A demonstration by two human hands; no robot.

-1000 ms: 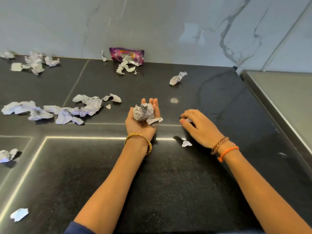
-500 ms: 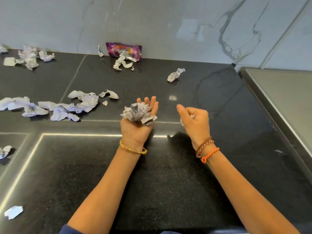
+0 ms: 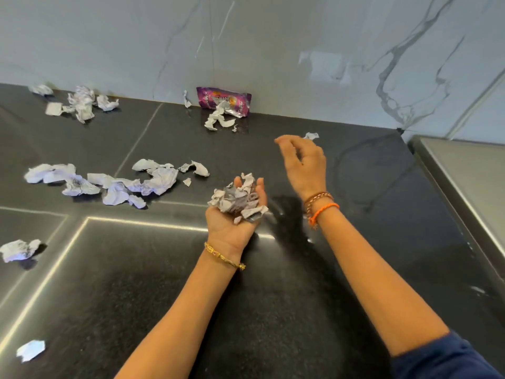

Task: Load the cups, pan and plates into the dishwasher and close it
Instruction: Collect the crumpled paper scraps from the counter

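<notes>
No cup, pan, plate or dishwasher is in view. My left hand (image 3: pixel 228 227) is held palm up over the black counter (image 3: pixel 273 310), and a heap of crumpled paper scraps (image 3: pixel 237 201) lies in its cupped palm. My right hand (image 3: pixel 306 165) is raised farther back, fingers loosely curled, with nothing visible in it. A small paper scrap (image 3: pixel 311 135) lies on the counter just behind its fingers.
Torn paper pieces (image 3: pixel 114 184) are strewn over the left of the counter, more at the back left (image 3: pixel 82 102) and the near left (image 3: pixel 30 350). A purple wrapper (image 3: pixel 224 101) leans on the marble wall. A steel surface (image 3: pixel 464 181) borders the right.
My right hand lifted a small scrap off the counter, passed by my left hand, then moved back toward the far scrap. The heap in my left palm looks bigger.
</notes>
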